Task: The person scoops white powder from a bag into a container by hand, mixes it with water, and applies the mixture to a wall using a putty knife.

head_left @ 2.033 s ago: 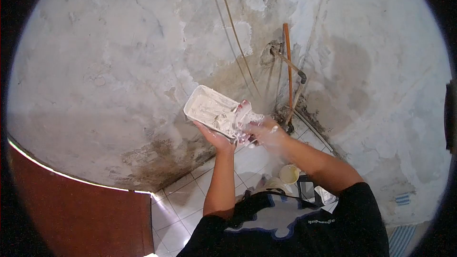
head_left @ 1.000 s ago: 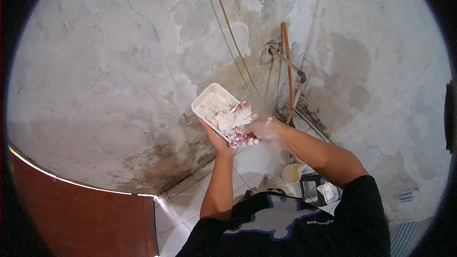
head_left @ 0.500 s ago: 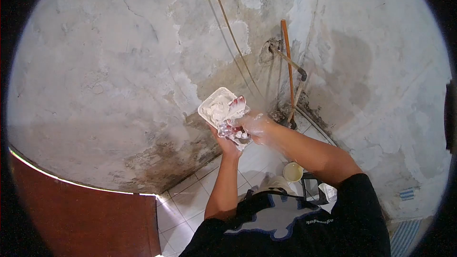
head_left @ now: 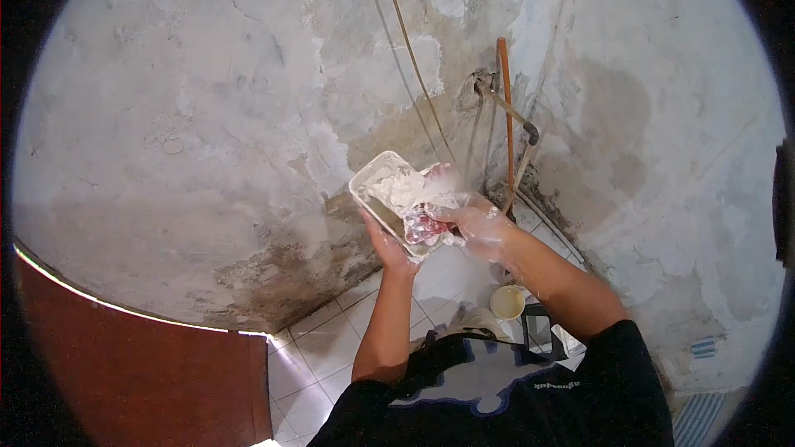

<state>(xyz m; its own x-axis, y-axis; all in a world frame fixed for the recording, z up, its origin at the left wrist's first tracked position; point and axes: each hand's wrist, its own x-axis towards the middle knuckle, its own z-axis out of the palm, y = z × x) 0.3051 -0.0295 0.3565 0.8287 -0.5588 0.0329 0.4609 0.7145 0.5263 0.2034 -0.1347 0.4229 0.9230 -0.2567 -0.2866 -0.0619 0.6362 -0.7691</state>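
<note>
My left hand point(head_left: 389, 247) is wrapped round a white rectangular tub point(head_left: 361, 190) from its near left side and holds it tilted in front of the wall. White putty point(head_left: 399, 189) lies heaped toward the tub's far right side, and part of the bottom shows bare. In my right hand point(head_left: 479, 225), closed and smeared with white, is a red putty scraper point(head_left: 426, 228) thickly coated with putty. Its far end is blurred by motion above the tub's right rim. Putty covers much of the scraper, hiding its exact shape.
Ahead is a patchy plastered wall point(head_left: 207, 116). An orange pipe point(head_left: 506, 116) and an elbowed pipe point(head_left: 530, 131) stand in the corner. A thin cable hangs down the wall. On the tiled floor point(head_left: 331, 348) sits a pale bucket point(head_left: 508, 303); a brown panel point(head_left: 132, 364) is at lower left.
My right hand and the scraper have moved right across the tub. The putty has shifted toward the right side, baring part of the bottom. The view has shifted slightly.
</note>
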